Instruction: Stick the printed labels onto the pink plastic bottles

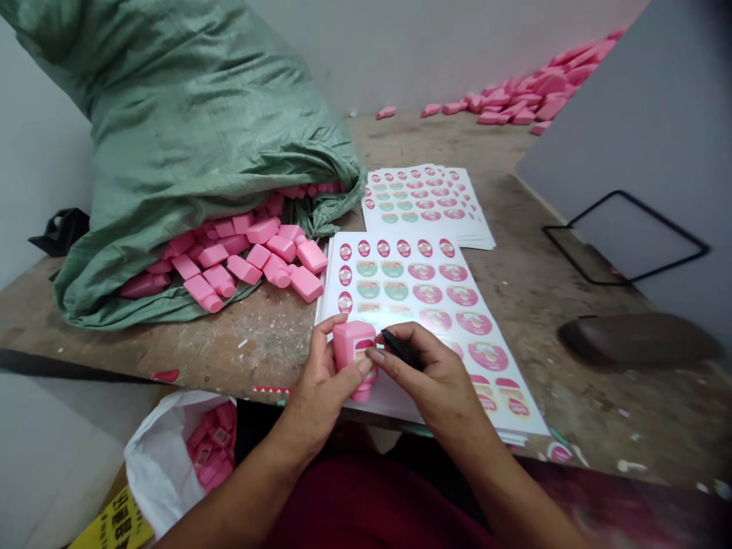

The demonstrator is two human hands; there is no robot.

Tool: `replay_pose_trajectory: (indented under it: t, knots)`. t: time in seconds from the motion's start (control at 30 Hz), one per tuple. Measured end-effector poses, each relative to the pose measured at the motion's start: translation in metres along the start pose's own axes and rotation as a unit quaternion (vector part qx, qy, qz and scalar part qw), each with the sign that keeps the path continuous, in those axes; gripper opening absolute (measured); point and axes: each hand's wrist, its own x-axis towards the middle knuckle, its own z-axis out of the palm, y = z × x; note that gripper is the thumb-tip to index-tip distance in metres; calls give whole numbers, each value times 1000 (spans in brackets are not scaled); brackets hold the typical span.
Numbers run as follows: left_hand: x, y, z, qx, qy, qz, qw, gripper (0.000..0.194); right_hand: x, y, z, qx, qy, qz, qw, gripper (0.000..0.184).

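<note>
My left hand [327, 374] is wrapped round a small pink plastic bottle [348, 340], its neck end pointing down toward me. A label [364, 348] shows on the side of the bottle that faces right. In my right hand [431, 374] is a slim black tool [400, 349], too small to make out in detail. My right thumb and finger reach to the label at the bottle's side. Both hands are above a stack of white sticker sheets [394, 252] with rows of pink and green printed stickers.
A green woven sack [217, 114] spills several pink bottles [263, 255] at the left. More sticker sheets [474, 221] lie behind. A pink bottle pile [526, 95] sits far right. A white bag [154, 450] with bottles stands below the table edge. A dark case [637, 339] lies right.
</note>
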Motion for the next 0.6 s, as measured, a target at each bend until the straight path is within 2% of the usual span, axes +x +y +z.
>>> replay_pose_trajectory:
  t: [0.13,0.23,0.4,0.5,0.6]
  knots:
    - [0,3,4,-27,4,-10,1000,57,-3,2,0,-28,16,-14,999,19]
    - [0,7,6,-80,14,-35,996,57,-6,2,-5,-109,51,-60,991,19]
    - [2,11,7,-114,13,-45,992,57,-9,-6,-12,-274,47,-160,947,19]
    - [3,11,8,-117,13,-42,992,57,-8,-9,-12,-322,58,-209,922,20]
    - [2,9,7,-113,10,-43,993,57,-7,-8,-12,-354,69,-229,904,20]
